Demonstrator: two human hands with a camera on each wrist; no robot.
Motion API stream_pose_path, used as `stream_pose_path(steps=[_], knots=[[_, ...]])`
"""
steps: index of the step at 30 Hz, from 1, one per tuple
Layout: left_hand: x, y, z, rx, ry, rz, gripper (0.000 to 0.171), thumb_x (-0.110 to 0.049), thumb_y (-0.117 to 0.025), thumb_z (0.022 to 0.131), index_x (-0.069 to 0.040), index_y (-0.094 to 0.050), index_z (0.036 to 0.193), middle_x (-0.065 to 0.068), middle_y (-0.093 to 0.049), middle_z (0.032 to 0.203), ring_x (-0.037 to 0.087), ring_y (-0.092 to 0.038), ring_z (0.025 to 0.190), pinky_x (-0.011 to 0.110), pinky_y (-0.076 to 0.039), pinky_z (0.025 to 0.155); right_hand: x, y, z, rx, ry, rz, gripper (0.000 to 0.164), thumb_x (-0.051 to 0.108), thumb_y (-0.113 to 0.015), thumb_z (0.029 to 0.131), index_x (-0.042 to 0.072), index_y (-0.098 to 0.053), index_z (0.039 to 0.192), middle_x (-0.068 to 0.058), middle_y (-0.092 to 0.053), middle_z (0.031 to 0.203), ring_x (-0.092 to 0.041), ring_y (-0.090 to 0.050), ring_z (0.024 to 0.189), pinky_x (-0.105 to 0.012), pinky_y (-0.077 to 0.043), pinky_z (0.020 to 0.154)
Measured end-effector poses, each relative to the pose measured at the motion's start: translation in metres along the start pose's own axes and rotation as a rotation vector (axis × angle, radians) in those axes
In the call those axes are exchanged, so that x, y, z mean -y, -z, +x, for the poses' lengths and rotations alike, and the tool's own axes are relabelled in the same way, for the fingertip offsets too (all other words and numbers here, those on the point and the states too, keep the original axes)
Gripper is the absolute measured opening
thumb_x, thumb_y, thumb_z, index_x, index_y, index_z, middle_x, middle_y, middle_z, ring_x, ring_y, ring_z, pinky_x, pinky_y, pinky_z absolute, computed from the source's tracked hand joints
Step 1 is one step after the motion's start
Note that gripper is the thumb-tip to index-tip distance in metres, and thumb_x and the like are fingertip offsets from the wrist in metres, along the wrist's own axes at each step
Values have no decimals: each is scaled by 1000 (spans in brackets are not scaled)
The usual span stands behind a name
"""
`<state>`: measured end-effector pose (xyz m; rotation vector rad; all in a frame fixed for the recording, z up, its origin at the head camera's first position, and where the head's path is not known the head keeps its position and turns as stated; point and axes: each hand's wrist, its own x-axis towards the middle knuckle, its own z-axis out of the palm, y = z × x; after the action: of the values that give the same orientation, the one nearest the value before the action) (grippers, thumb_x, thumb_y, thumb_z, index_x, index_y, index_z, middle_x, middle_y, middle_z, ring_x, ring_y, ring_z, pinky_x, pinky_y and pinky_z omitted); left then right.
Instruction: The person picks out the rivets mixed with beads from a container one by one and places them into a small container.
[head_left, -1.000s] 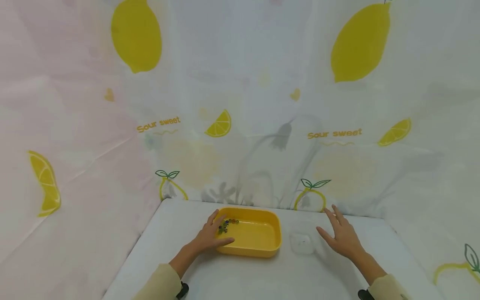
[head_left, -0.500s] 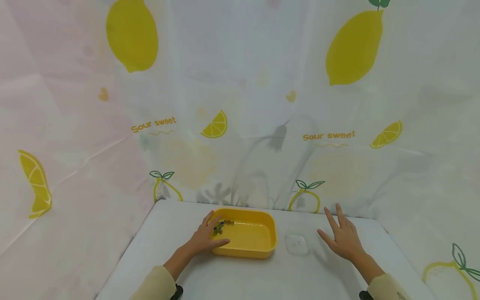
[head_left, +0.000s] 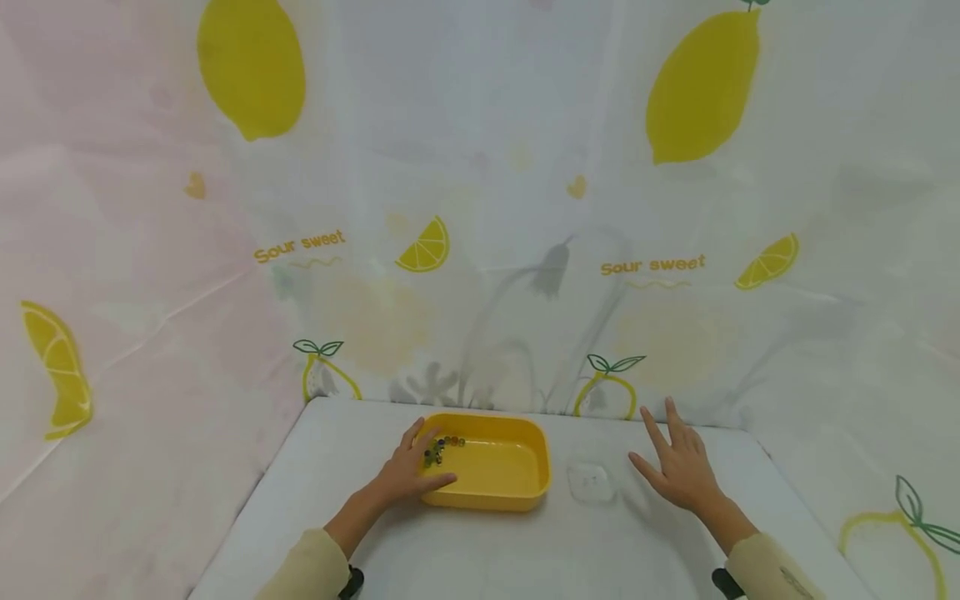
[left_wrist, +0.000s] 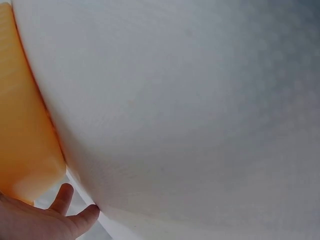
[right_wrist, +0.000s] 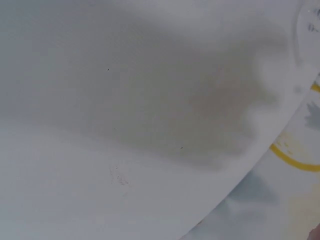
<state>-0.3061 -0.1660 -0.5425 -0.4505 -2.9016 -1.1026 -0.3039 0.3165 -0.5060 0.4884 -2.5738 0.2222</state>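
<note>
A yellow plastic tub (head_left: 502,502) stands on the white table, with several small coloured glass marbles (head_left: 439,452) gathered at its left end. My left hand (head_left: 405,471) is at that end, fingers spread over the rim and thumb along the near side; whether it touches the tub I cannot tell. In the left wrist view, fingers (left_wrist: 62,199) show beside the tub's wall (left_wrist: 25,125). My right hand (head_left: 682,471) hovers over the table with fingers spread, holding nothing. Between it and the tub lies a small clear square container (head_left: 591,483).
The white table (head_left: 525,554) meets a lemon-printed backdrop (head_left: 480,333) at its back edge, with another printed sheet along the left. A shadow of the right hand falls on the table (right_wrist: 75,190) in the right wrist view.
The head view has swung slightly, so tub, container and backdrop sit a little further left in it. Both hands keep nearly the same pose, and the marbles stay at the tub's left end.
</note>
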Motion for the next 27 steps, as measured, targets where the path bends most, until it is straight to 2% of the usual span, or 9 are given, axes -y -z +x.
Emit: stream_pose_path(steps=[4, 11, 18, 24, 27], knots=[[2, 3, 1, -8, 2, -10, 96, -57, -75, 80, -13, -34, 155, 19, -10, 165, 51, -30, 142, 69, -33, 106, 0, -2, 5, 23, -20, 3, 77, 47, -56, 96, 20, -21, 159, -29, -9, 162, -51, -28, 135, -69, -23, 105], [7, -3, 1, -21, -48, -50, 97, -60, -73, 80, -11, -35, 153, 21, -12, 163, 53, -31, 140, 72, -34, 102, 1, -1, 2, 75, -84, 6, 75, 47, -55, 97, 19, -23, 158, -26, -7, 163, -51, -24, 138, -71, -17, 107], [1, -1, 0, -19, 4, -37, 94, -56, -74, 81, -13, -34, 154, 17, -11, 165, 50, -33, 141, 69, -34, 105, 1, 0, 4, 124, -122, -2, 73, 49, -52, 98, 17, -26, 157, -28, -5, 163, -51, -21, 139, -71, -14, 108], [0, 0, -2, -5, 8, -44, 93, -55, -74, 81, -15, -33, 155, 17, -9, 165, 51, -40, 136, 69, -38, 102, 0, -1, 2, 164, -148, 1, 75, 51, -50, 98, 17, -23, 158, -26, -2, 163, -51, -18, 141, -71, -11, 110], [0, -1, -3, -5, 7, -41, 94, -56, -74, 81, -15, -33, 155, 17, -9, 165, 51, -43, 133, 68, -40, 100, -1, -2, 2, 158, -148, -1, 75, 52, -50, 98, 17, -22, 158, -27, -5, 163, -51, -19, 140, -72, -12, 109]])
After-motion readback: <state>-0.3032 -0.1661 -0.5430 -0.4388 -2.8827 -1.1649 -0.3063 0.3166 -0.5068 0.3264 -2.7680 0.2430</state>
